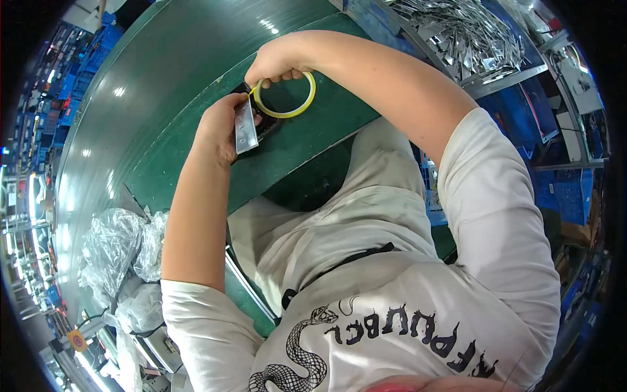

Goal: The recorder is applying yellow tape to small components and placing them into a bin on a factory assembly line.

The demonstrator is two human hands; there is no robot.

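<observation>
My left hand is closed round a flat silver metal piece that stands on edge, tilted, with a small hole near its lower end. Fingertips show on its far side. In my right hand is a roll of yellow tape, gripped at its upper rim. The roll's left side meets the top of the metal piece, where both hands come close together. Behind the metal piece lies a black object, partly covered; its kind I cannot make out.
Both hands are over a green work table with a shiny curved surface beyond. Clear plastic bags lie at the left. A bin of thin metal strips stands at the upper right, by blue crates.
</observation>
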